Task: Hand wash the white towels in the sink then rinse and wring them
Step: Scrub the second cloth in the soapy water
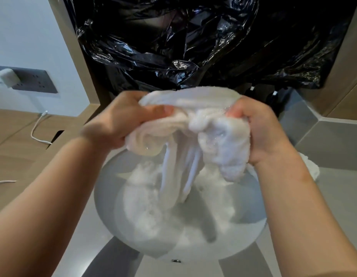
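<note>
Both hands clenched on wet white terry towel point(193, 124) bunched above round white sink basin point(105, 206), left hand point(117, 120) and right hand point(259, 128) equally near, towel's long axis running left-right between grips, loose folds hanging down into suds.

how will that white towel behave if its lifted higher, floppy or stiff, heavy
Probably very floppy: the white towel sags in loose folds between the left hand and right hand, its tail hanging into the sink. Likely heavy for its size: it looks soaked, with glistening droplets.
</note>
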`<action>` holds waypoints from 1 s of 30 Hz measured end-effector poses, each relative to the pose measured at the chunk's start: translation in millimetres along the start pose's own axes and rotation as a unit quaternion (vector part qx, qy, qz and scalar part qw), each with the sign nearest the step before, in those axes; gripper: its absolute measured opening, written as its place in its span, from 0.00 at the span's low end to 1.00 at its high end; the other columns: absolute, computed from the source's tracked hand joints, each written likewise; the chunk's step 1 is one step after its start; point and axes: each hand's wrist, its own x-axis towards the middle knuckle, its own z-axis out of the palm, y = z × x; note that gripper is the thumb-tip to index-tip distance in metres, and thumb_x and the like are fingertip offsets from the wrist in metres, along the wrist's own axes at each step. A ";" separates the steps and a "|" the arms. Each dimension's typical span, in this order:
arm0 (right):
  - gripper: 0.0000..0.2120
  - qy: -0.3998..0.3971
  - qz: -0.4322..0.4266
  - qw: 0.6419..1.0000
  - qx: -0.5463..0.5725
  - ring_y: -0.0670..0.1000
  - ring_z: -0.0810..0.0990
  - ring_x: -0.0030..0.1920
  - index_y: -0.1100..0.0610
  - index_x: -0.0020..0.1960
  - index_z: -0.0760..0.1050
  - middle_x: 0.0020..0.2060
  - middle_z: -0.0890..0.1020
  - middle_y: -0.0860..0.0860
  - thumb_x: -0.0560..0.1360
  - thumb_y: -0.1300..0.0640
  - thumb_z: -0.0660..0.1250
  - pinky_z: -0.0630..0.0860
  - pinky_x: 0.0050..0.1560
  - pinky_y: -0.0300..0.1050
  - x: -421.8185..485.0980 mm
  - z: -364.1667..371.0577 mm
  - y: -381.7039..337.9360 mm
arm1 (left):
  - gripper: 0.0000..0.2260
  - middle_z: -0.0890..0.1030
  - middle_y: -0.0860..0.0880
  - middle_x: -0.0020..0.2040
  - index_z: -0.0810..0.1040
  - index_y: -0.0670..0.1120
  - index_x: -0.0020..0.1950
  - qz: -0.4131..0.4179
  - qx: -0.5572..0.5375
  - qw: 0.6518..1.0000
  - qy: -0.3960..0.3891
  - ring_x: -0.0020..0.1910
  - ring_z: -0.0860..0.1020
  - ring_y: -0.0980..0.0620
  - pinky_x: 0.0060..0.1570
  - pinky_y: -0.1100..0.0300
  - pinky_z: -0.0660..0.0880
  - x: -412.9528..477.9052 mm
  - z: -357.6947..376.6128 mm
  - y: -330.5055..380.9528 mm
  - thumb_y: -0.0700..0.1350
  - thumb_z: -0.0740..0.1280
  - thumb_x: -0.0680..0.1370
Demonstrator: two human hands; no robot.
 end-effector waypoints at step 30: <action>0.08 0.044 0.131 0.943 -0.302 0.43 0.72 0.30 0.52 0.45 0.78 0.34 0.74 0.49 0.69 0.58 0.75 0.68 0.27 0.31 43.0 -69.8 130.8 | 0.18 0.79 0.46 0.31 0.77 0.42 0.36 -0.183 0.082 0.975 -0.094 0.28 0.77 0.51 0.32 0.59 0.76 13.7 -5.4 -156.6 0.58 0.68 0.67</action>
